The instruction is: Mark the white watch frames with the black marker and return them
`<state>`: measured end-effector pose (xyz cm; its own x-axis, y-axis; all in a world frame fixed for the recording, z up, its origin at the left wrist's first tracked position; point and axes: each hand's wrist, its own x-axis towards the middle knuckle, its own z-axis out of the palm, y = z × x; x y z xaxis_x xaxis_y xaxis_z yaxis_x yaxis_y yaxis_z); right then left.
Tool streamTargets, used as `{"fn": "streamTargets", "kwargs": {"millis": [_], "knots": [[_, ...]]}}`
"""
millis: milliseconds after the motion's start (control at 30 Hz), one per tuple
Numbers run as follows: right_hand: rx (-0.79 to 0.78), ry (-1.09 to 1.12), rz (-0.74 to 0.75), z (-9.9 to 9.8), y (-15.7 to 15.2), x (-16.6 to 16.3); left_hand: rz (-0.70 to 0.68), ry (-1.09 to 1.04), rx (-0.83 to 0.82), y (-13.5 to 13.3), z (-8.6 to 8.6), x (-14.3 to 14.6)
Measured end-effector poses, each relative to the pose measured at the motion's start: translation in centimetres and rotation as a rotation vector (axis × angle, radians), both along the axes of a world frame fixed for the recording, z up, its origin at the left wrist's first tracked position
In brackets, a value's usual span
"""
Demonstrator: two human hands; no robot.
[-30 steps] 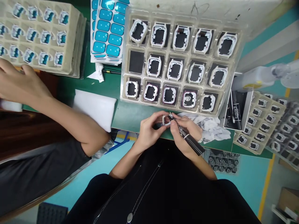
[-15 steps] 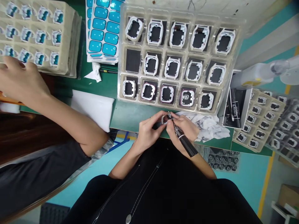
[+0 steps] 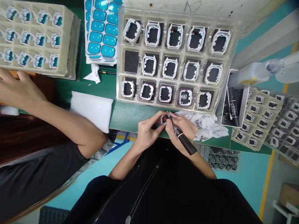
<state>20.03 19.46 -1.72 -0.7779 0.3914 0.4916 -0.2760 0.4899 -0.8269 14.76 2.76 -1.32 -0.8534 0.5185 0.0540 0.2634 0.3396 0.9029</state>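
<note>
My left hand (image 3: 146, 132) pinches a small white watch frame (image 3: 163, 119) at the near edge of the green table (image 3: 127, 113). My right hand (image 3: 183, 129) grips a black marker (image 3: 182, 139), its tip touching the frame. Just beyond my hands lies a clear tray (image 3: 174, 59) with rows of similar white frames in its pockets; one pocket in the middle row at the left holds no frame.
A co-worker's arm (image 3: 46, 107) reaches across at left toward a beige tray of small parts (image 3: 35, 37). Blue sticker sheets (image 3: 101, 29) lie behind a white pad (image 3: 92, 109). Crumpled white cloth (image 3: 207, 126) and more trays of parts (image 3: 257, 118) sit at right.
My hands keep holding the frame and marker, with small shifts. The co-worker's hand at left has moved slightly over the table edge.
</note>
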Motion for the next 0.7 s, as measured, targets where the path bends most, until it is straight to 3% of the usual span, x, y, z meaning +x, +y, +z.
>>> {"fn": "streamTargets", "kwargs": {"millis": [167, 300, 433, 700], "knots": [[-0.165, -0.163, -0.042, 0.7, 0.4, 0.6, 0.020, -0.097, 0.109, 0.1, 0.0, -0.1], [-0.112, -0.119, 0.027, 1.0, 0.6, 0.7, 0.026, -0.306, 0.257, 0.1, -0.1, -0.4], [-0.178, -0.043, 0.040, 0.4, 0.5, 0.9, 0.037, -0.425, 0.385, 0.4, 0.1, -0.9], [-0.242, 0.028, 0.032, -0.1, 0.2, 0.7, 0.047, -0.419, 0.329, 0.4, 0.5, -1.2]]}}
